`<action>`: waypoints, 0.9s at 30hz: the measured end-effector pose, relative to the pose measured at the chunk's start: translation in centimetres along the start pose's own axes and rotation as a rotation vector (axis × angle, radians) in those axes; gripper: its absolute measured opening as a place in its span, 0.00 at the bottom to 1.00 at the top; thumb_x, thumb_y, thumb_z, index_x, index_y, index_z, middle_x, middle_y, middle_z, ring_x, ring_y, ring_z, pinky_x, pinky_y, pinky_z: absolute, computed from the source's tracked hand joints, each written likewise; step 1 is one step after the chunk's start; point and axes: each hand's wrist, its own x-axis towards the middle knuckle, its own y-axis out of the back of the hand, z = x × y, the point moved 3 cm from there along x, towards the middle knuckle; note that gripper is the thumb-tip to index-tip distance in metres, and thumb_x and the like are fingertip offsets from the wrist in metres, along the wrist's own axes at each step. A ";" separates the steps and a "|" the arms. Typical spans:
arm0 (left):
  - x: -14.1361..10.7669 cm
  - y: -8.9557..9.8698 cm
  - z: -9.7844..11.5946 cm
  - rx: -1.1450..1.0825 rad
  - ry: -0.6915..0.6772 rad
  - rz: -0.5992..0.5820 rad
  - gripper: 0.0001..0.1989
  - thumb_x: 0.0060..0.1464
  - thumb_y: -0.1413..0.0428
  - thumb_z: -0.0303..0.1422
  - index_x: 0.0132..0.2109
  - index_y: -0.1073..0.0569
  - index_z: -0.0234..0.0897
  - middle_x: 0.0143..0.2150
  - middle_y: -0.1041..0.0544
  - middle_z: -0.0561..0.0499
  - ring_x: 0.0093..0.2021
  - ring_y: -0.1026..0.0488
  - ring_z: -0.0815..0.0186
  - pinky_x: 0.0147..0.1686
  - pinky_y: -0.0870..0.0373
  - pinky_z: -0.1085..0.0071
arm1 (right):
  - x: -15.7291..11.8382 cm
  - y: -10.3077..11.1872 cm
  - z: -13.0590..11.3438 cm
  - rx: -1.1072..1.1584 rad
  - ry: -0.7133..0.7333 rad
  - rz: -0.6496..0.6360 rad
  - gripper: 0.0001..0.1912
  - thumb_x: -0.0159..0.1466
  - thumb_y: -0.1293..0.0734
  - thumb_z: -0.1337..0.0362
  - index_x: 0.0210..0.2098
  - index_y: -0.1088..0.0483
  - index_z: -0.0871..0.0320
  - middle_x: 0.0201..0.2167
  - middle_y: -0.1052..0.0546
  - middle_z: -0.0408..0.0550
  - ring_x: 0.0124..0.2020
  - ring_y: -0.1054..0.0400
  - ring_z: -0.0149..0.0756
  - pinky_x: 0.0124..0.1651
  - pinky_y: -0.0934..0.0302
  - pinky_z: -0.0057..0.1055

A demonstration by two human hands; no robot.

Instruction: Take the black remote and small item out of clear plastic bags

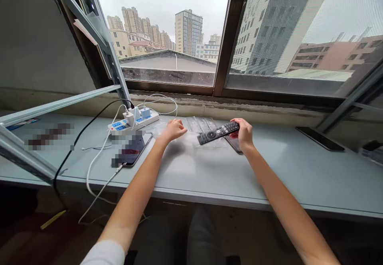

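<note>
A black remote control (218,133) is held above the table by my right hand (243,132), whose fingers close on its right end, buttons facing up. My left hand (173,130) is closed at the left part of some clear plastic bags (202,124); it seems to pinch the thin plastic, though the fingertips are hard to make out. The bags lie on the table behind and under the remote. Beneath the right hand and the remote's right end, a dark phone (234,144) is partly covered.
A white power strip (151,117) with plugs and cables stands at the back left, by a metal frame (110,53). A charging phone (139,149) lies left of my left hand. Another black phone (320,138) is at the right. The table's front edge (209,197) is nearest me.
</note>
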 end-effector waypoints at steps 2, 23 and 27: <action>-0.2 -0.3 -0.1 -0.015 -0.048 -0.072 0.12 0.45 0.49 0.34 0.17 0.32 0.36 0.34 0.29 0.49 0.42 0.34 0.61 0.49 0.45 0.61 | -0.5 -0.8 0.0 -0.065 -0.065 -0.221 0.10 0.54 0.42 0.62 0.28 0.32 0.58 0.19 0.33 0.41 0.13 0.38 0.28 0.14 0.45 0.25; -0.1 0.1 -0.4 0.094 0.287 0.004 0.22 0.59 0.57 0.40 0.55 0.36 0.33 0.56 0.35 0.37 0.59 0.41 0.52 0.55 0.45 0.58 | -3.4 -2.4 0.2 -0.626 0.245 -0.934 0.18 0.50 0.30 0.46 0.26 0.23 0.55 0.23 0.25 0.44 0.22 0.37 0.29 0.24 0.44 0.26; -0.7 -2.7 -0.7 0.091 0.341 -0.325 0.34 0.56 0.56 0.48 0.63 0.47 0.31 0.66 0.47 0.33 0.66 0.52 0.48 0.58 0.48 0.55 | -5.0 -3.7 -0.1 -0.540 0.372 -1.069 0.20 0.48 0.28 0.48 0.37 0.23 0.53 0.36 0.25 0.45 0.27 0.38 0.28 0.30 0.42 0.26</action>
